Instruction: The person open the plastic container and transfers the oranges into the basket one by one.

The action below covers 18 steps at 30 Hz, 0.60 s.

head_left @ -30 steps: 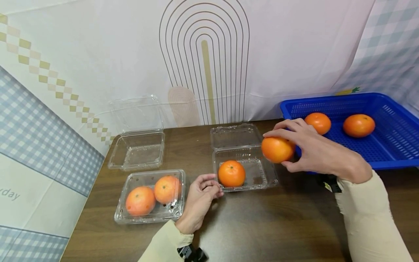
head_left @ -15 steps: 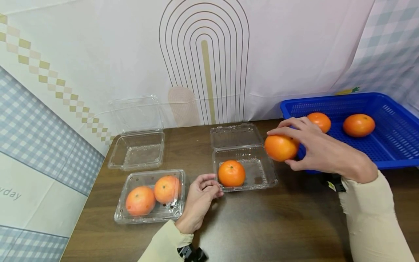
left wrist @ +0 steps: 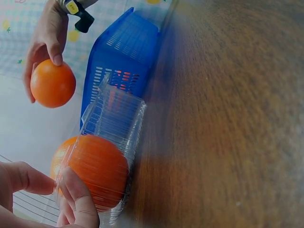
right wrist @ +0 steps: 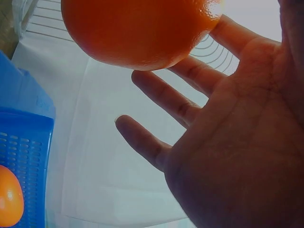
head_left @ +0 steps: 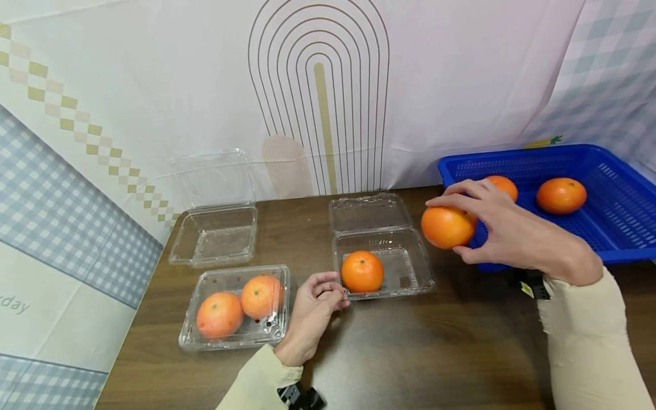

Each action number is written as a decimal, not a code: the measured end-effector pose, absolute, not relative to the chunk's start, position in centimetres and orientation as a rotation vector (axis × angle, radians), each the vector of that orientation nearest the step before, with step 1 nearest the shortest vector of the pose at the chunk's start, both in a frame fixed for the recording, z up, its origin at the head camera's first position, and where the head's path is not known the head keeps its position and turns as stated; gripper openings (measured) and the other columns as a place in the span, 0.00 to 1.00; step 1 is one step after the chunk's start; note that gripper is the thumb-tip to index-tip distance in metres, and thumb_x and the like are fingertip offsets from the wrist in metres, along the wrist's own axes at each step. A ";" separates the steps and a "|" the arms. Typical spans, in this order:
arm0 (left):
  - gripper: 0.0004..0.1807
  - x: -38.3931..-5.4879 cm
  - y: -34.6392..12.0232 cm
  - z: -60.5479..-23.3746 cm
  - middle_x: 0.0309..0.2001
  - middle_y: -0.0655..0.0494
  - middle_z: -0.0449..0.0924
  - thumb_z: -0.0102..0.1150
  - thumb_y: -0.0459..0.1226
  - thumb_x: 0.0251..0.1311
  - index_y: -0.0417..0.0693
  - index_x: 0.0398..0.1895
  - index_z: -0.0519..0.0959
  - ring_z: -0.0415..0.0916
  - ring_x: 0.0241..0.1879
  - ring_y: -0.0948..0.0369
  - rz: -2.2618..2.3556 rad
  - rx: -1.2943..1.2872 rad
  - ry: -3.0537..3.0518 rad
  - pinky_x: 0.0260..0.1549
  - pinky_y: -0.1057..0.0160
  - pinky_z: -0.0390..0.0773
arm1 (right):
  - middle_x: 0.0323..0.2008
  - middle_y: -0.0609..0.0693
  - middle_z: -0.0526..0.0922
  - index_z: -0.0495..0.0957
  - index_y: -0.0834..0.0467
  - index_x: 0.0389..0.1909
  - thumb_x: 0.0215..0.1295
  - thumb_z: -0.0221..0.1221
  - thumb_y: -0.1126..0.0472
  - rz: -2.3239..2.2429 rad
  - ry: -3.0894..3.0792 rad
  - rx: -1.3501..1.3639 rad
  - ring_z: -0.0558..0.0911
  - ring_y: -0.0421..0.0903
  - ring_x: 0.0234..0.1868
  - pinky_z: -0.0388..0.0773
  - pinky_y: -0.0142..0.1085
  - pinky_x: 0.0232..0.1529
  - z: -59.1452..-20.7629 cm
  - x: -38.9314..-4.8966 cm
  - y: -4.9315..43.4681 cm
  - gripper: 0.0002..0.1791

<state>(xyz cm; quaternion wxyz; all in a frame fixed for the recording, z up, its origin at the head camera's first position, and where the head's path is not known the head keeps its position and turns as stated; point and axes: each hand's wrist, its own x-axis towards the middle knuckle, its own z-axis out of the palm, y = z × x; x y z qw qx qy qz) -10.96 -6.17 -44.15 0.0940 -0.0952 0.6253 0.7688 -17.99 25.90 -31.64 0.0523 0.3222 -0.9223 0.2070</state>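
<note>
My right hand grips an orange between thumb and fingers, held up just left of the blue basket. In the right wrist view the little finger stands away from the fruit. My left hand pinches the front left rim of an open clear plastic clamshell box; thumb and index finger meet at that rim in the left wrist view. Inside this box, on its left side, sits one orange with its stem end up. The lid lies folded back toward the wall.
Two more oranges, one in full view and one partly behind my right hand, lie in the basket. A closed clamshell with two oranges stands left of my left hand. Behind it is an open, empty clamshell, its lid upright.
My right hand has drifted right and slightly up with its orange, away from the open box and over toward the basket. The left hand and the boxes have stayed still.
</note>
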 end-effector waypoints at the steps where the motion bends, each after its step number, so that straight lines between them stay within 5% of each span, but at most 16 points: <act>1: 0.24 -11.0 -6.2 -44.2 0.37 0.52 0.77 0.54 0.21 0.59 0.32 0.60 0.68 0.80 0.32 0.64 2.279 -0.282 1.857 0.38 0.69 0.85 | 0.62 0.49 0.72 0.75 0.41 0.66 0.45 0.76 0.62 0.629 -2.800 0.983 0.66 0.54 0.65 0.66 0.53 0.57 -31.7 -18.0 25.9 0.42; 18: 0.23 -11.0 -6.2 -44.2 0.37 0.53 0.77 0.54 0.21 0.59 0.31 0.60 0.68 0.79 0.33 0.64 2.291 -0.277 1.850 0.39 0.69 0.86 | 0.63 0.51 0.71 0.75 0.42 0.65 0.43 0.77 0.61 0.614 -2.810 0.913 0.64 0.59 0.65 0.67 0.53 0.56 -31.5 -17.9 26.9 0.43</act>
